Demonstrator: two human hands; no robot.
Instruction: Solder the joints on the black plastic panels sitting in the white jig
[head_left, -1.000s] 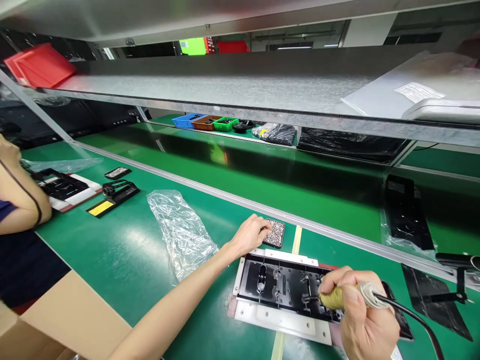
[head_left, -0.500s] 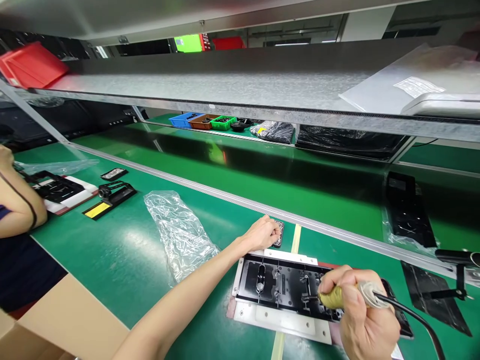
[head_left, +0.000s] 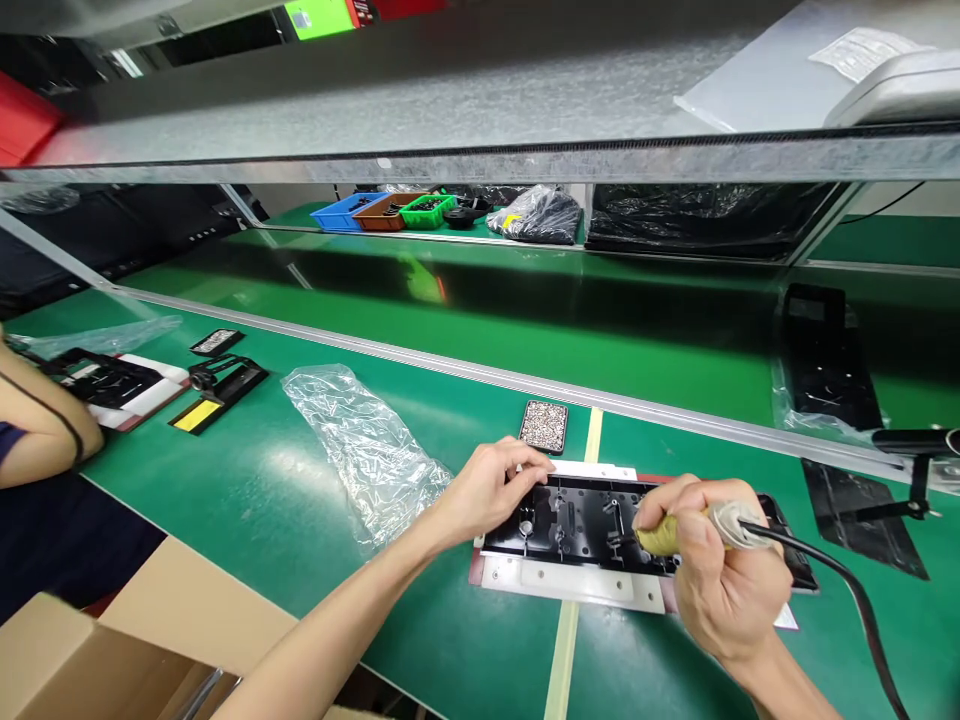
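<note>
Plastic bag (head_left: 360,440) lies near left hand (head_left: 491,490), hold unclear; right hand (head_left: 724,570) grips yellow-handled tool (head_left: 660,538).

Your table (head_left: 247,520) is green, crossed by a pale yellow tape (head_left: 561,665). The panel (head_left: 585,525) before you is glossy black, the fixture (head_left: 570,583) around it white, with a reddish near left corner. The handle (head_left: 660,538) you grip is mustard yellow, its cord (head_left: 825,562) black. By the table's far edge, a black tray (head_left: 544,427) shows silvery-brown speckles. Toward the left edge, a black bracket (head_left: 238,385) bears a yellow label (head_left: 198,415). Past the far edge, bins (head_left: 382,220) are blue, brown and green.
</note>
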